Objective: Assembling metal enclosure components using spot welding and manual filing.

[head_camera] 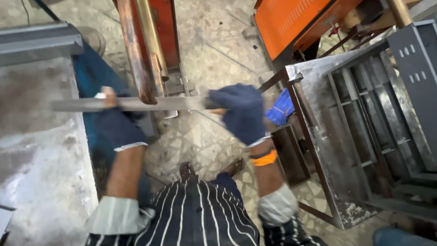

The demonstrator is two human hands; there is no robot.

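Note:
Both my hands wear dark blue gloves and grip a long flat grey metal strip held level in front of me. My left hand clasps it toward its left part, with the strip's left end reaching over the grey metal table. My right hand is closed around the strip's right end. An orange band sits on my right wrist. My striped shirt and sandalled feet show below, on the mottled stone floor.
Rusty and brass-coloured bars lean against a red frame ahead. An orange machine stands at the upper right. A grey metal rack frame lies to my right, with a blue cloth beside it.

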